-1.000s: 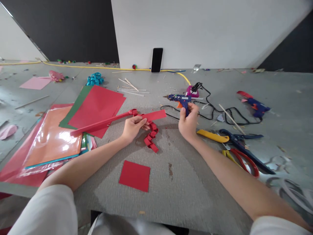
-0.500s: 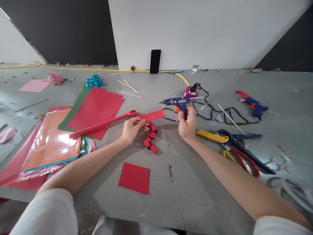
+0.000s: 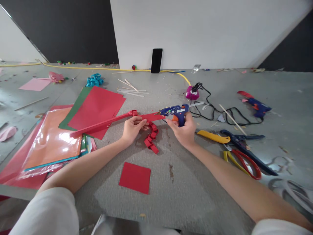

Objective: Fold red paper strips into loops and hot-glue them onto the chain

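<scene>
Between the thumb and fingers of my left hand (image 3: 134, 131) is a red paper strip (image 3: 152, 117), its flat end pointing right. A folded, curling chain of red paper (image 3: 152, 138) hangs below those fingers, and a long red paper stick (image 3: 102, 124) stretches out to their left. My right hand (image 3: 184, 130) is wrapped round the grip of a blue hot glue gun (image 3: 179, 112). The gun's nozzle points left and is over the strip; whether it touches the paper I cannot tell. A red paper square (image 3: 135, 178) lies nearer to me.
Red sheets (image 3: 97, 107) and a plastic-wrapped orange pack (image 3: 53, 137) lie left. On the right are a yellow cutter (image 3: 214, 136), red-handled scissors (image 3: 246, 164) and a second glue gun (image 3: 258, 107). A phone (image 3: 156, 61) leans on the wall; black cord (image 3: 209, 98) trails behind my right hand.
My right hand has brought the glue gun left and down, so its nozzle is now over the red strip. The left hand keeps its hold almost unmoved.
</scene>
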A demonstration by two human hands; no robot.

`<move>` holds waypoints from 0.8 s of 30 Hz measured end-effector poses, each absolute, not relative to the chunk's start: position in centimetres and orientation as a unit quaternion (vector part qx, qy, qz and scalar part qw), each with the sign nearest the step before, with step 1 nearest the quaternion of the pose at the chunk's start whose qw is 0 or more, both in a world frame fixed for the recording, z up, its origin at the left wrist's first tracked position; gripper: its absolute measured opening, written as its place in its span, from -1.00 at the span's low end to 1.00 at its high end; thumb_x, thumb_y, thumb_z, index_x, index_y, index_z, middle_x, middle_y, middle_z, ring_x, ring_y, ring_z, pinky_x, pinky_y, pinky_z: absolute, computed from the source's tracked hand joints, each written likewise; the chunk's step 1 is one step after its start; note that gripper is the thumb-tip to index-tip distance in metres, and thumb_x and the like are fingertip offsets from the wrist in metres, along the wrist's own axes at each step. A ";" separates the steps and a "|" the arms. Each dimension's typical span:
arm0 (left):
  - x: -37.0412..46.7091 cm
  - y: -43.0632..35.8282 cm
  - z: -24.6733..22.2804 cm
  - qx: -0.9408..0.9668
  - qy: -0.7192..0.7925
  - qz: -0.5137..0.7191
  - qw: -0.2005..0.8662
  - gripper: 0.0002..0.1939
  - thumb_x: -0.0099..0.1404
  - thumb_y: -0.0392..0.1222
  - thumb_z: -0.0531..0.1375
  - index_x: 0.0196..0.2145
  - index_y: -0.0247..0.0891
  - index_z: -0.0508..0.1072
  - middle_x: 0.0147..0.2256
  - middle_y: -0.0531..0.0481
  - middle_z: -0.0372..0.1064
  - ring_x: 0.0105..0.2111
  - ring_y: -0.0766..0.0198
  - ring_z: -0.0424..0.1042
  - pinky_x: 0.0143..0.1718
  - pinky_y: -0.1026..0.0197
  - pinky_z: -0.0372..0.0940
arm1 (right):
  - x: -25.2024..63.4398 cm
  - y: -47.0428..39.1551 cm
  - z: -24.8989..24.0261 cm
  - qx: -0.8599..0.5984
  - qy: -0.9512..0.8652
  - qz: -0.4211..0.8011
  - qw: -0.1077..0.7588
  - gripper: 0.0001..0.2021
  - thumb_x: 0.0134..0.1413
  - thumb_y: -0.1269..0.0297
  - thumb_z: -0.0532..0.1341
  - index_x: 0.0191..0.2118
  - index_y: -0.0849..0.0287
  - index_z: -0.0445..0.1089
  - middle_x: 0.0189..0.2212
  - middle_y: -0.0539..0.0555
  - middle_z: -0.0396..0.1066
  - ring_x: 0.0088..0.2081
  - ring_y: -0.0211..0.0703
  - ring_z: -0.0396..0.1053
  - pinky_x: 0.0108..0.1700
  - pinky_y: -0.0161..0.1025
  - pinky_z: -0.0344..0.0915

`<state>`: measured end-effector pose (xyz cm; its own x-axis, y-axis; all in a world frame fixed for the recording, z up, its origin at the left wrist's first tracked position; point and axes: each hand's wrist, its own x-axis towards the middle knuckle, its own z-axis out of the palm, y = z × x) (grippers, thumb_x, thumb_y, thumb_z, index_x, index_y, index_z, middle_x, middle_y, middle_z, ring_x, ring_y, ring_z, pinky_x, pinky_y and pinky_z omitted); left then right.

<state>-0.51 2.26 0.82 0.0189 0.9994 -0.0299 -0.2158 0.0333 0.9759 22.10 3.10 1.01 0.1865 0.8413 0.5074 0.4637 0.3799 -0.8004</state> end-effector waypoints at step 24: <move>-0.5 2.4 0.8 0.489 0.481 0.533 0.496 -0.77 0.23 -0.07 0.31 -0.46 -0.29 0.52 -0.48 -0.05 0.55 -0.57 0.38 0.38 -0.50 0.31 0.27 | 21.8 2.8 0.3 -0.541 -0.688 0.048 0.482 -0.69 0.15 -0.03 0.34 -0.35 0.06 0.31 -0.60 -0.08 0.27 -0.58 -0.20 0.24 -0.44 -0.19 0.29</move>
